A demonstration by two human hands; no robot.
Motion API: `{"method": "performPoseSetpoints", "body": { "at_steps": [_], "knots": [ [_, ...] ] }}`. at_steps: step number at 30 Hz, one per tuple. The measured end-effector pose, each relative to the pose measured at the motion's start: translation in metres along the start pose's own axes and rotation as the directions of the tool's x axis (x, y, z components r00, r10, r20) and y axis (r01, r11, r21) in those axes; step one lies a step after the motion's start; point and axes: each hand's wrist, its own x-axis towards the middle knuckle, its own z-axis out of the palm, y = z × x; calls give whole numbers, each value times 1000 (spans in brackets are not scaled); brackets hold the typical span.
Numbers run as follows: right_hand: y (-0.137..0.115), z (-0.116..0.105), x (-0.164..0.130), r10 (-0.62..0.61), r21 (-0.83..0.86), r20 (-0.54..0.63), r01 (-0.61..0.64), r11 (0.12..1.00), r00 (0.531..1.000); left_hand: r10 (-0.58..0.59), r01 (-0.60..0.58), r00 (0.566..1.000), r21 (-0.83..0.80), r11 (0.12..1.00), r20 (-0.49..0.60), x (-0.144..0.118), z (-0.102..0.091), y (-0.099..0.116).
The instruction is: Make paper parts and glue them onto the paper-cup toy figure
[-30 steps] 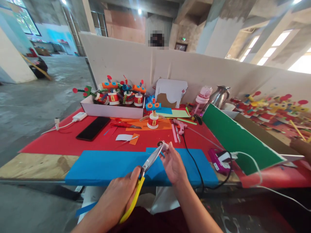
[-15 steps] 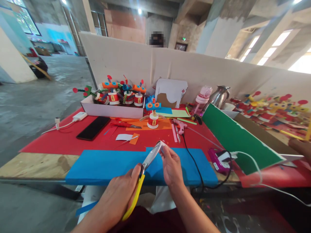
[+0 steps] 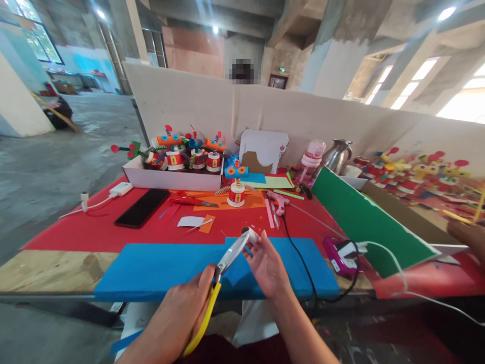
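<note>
My left hand [image 3: 178, 308] is wrapped round the yellow handle of a pair of scissors [image 3: 237, 253], whose blades point up and away over the blue board [image 3: 151, 265]. At the blade tips is a small white paper tube [image 3: 250, 235] with a dark opening. The fingers of my right hand [image 3: 269, 268] hold its right side, some of them loosely spread below. Beyond my hands, a paper-cup robot figure [image 3: 237, 194] with a blue head and orange eyes stands on an orange sheet [image 3: 253, 200]. Between lie a white paper piece [image 3: 189, 221] and a small orange piece [image 3: 206, 224].
Several similar figures fill a white box [image 3: 170, 179] at the back left, near a black phone [image 3: 142, 208]. Red-handled scissors [image 3: 185, 200], a pink glue gun [image 3: 279, 201], a purple power socket [image 3: 339, 258] with cords and a green panel [image 3: 364, 222] lie around. Another person's hand [image 3: 464, 232] shows at far right.
The fingers of my right hand have loosened and spread at the white paper, which now shows as a curled tube. The scissors stay at it. The view has tilted slightly.
</note>
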Motion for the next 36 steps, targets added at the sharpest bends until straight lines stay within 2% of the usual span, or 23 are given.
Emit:
{"method": "performPoseSetpoints", "body": {
  "at_steps": [3, 9, 12, 22, 25, 30, 36],
  "knots": [
    [-3, -1, 2, -6, -11, 19, 6, 1000, 1000, -10, 10, 1000, 27, 1000, -4, 1, 1, -2],
    [2, 2, -2, -145, -72, -9, 144, 987, 989, 45, -48, 996, -34, 998, -82, 0, 8, -8],
    [6, 2, -4, -111, -68, 12, 111, 991, 994, 60, -63, 992, -27, 998, -109, 0, 10, -9],
    [6, -1, -6, -80, -98, 74, 88, 991, 994, 29, -24, 998, 94, 995, -53, -3, 5, -3],
    [8, 0, -6, -72, -74, 60, 76, 994, 996, 3, 2, 998, 99, 995, -55, -1, 3, -2],
    [8, 0, -5, -43, -62, 94, 49, 997, 995, -29, 29, 1000, 90, 995, -1, -2, -1, 0],
    [10, -3, -4, -26, -77, 99, 33, 996, 995, 10, -8, 1000, 57, 998, -26, -2, 1, -2]
  ]
}}
